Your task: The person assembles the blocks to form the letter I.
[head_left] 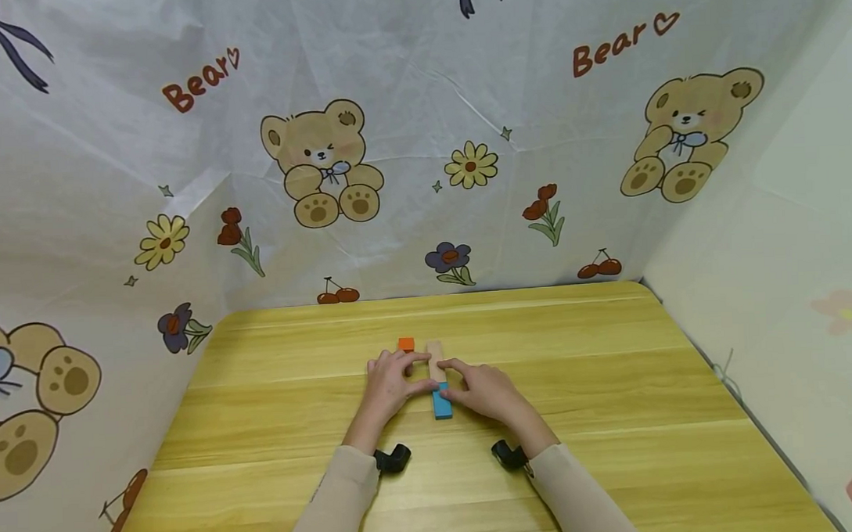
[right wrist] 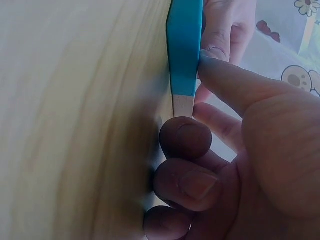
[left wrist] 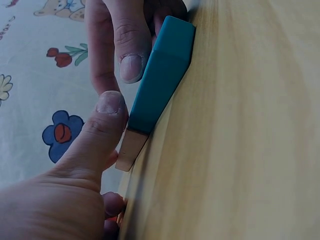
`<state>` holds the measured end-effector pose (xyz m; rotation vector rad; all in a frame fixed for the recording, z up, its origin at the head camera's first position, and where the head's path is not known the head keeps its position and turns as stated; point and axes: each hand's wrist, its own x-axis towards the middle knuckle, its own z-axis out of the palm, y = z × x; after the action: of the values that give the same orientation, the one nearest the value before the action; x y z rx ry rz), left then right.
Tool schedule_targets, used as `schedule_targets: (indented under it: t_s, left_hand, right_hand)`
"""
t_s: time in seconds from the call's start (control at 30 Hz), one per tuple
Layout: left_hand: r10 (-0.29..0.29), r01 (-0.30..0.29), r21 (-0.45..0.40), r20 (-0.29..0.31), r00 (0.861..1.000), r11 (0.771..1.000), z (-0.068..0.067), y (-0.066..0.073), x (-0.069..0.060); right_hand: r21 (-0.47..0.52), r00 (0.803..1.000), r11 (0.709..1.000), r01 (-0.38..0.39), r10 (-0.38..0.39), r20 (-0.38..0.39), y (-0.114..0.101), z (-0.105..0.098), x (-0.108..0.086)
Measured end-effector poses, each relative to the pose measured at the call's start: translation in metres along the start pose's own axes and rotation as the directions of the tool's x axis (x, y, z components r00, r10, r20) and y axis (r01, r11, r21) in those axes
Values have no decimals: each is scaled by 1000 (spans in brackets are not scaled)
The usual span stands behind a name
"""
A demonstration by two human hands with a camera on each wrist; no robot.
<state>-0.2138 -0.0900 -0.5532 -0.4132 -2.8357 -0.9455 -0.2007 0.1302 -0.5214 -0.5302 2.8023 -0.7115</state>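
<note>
A blue block [head_left: 442, 406] and a plain wooden block [head_left: 434, 352] lie end to end on the table, forming one straight strip. From the left side, my left hand [head_left: 388, 381] touches the strip: the index fingertip is at the wooden block and the thumb is near the joint. My right hand [head_left: 488, 391] touches it from the right, index fingertip at the wooden block and thumb against the blue one [right wrist: 184, 50]. Neither hand visibly wraps round a block. An orange block [head_left: 406, 344] sits just beyond my left hand, partly hidden by its fingers.
The light wood-grain table [head_left: 613, 385] has rounded far corners. Behind it hangs a white cloth [head_left: 406, 87] printed with bears and flowers. A pale wall surface [head_left: 785, 269] borders the right side. A black wrist device [head_left: 393, 459] sits at my left cuff, another [head_left: 508, 455] at the right.
</note>
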Motion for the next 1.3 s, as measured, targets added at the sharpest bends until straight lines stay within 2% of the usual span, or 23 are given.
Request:
schedule_targets:
  t_s: [0.3, 0.43, 0.6, 0.7, 0.97, 1.3]
  left_hand:
    - [-3, -6, -100, -86, 996, 995, 0, -1, 1]
    - [-8, -5, -129, -97, 995, 992, 1, -3, 2]
    - [-32, 4, -221, -123, 992, 975, 1, -5, 2]
    - [-31, -11, -256, -159, 987, 967, 0, -6, 2]
    - [-35, -27, -238, -253, 967, 971, 0, -8, 5]
    - [-111, 39, -267, -262, 959, 963, 0, -10, 10]
  right_hand:
    - [1, 1000, 1000, -3, 3, -5, -1, 0, -1]
    - [3, 1000, 1000, 0, 0, -4, -1, -1, -2]
    - [9, 1000, 1000, -3, 3, -2, -1, 0, -2]
    - [11, 1000, 1000, -3, 3, -2, -1, 1, -3]
    - [11, 1000, 1000, -6, 6, -8, -1, 1, -3]
    - [13, 1000, 1000, -11, 11, -6, -3, -1, -4]
